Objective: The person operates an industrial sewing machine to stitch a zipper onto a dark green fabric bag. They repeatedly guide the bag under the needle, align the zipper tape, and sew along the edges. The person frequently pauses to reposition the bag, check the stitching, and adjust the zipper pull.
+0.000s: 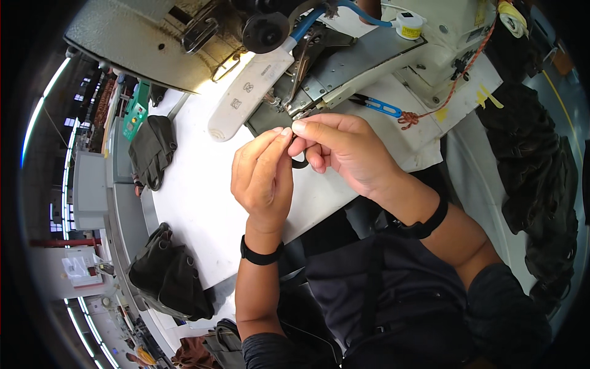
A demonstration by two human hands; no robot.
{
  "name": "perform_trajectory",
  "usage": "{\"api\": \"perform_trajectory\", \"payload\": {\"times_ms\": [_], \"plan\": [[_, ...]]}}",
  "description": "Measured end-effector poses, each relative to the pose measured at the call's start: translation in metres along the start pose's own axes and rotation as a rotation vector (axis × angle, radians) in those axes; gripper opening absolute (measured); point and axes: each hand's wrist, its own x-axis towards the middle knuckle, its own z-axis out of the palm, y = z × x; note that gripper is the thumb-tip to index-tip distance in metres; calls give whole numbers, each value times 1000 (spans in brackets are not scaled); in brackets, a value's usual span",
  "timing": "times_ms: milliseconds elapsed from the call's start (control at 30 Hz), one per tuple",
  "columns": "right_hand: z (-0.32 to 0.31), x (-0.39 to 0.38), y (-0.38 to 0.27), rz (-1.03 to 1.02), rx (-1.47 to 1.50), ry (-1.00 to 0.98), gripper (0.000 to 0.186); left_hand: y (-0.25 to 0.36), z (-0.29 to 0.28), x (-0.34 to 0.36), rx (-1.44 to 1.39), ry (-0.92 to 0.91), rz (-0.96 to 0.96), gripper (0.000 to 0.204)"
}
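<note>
My left hand (263, 172) and my right hand (356, 150) meet fingertip to fingertip just in front of an industrial sewing machine (362, 61). Both are closed in a pinch on a narrow black strip (300, 164). A curved piece of it shows below the right fingers; the fingers cover the rest. Beyond my fingertips is the machine's needle and presser foot area (279, 101), close but apart from my left hand. Blue-handled thread snips (386, 107), tied to an orange cord (452, 101), lie to the right of my right hand.
A pale lamp arm (249, 92) hangs over the white table (196, 184). Dark fabric bags (152, 150) sit along the left side, a larger black one (169, 273) nearer me. Dark fabric (522, 141) is heaped at the right. A small round white container (409, 26) stands on the machine.
</note>
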Motion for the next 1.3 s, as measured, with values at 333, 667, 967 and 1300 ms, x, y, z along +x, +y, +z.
{"api": "perform_trajectory", "payload": {"times_ms": [333,667,967,1300], "plan": [[16,-2,4,-111,-46,104,17,12,13,-5,-91,70,-269,29],[12,3,3,-145,-102,119,15,16,18,-1,-96,114,-248,24],[18,9,0,-147,-162,200,17,11,22,5,-80,133,-285,20],[23,6,4,-163,-229,255,19,14,25,8,-69,169,-405,16]]}}
